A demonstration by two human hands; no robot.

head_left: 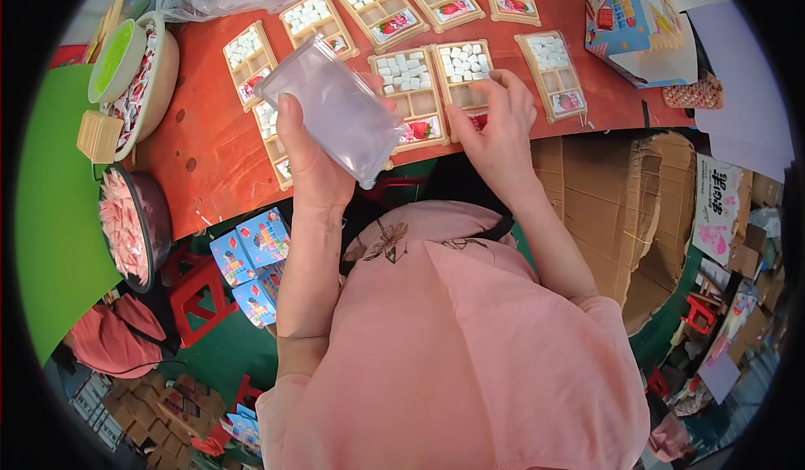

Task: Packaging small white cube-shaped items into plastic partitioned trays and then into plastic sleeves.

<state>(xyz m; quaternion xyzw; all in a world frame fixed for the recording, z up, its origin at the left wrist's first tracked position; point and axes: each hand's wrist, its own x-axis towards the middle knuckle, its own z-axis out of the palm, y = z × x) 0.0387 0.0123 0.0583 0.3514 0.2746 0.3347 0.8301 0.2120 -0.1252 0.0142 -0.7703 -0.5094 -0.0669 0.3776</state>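
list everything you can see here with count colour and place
trays: about nine in view, tan, filled with white pieces and small strawberry packets, in rows on the table
table: one, red-orange top, across the upper part
clear lid: one, see-through plastic, held above the trays
bowls: two, with pink and white sweets, at the table's left end
green lid: one, on the upper bowl
blue boxes: several, below the table edge on the left
red stool: one, on the floor at left
cardboard: brown, at right
left hand: holding the clear lid
right hand: fingers on a tray at the table's near edge
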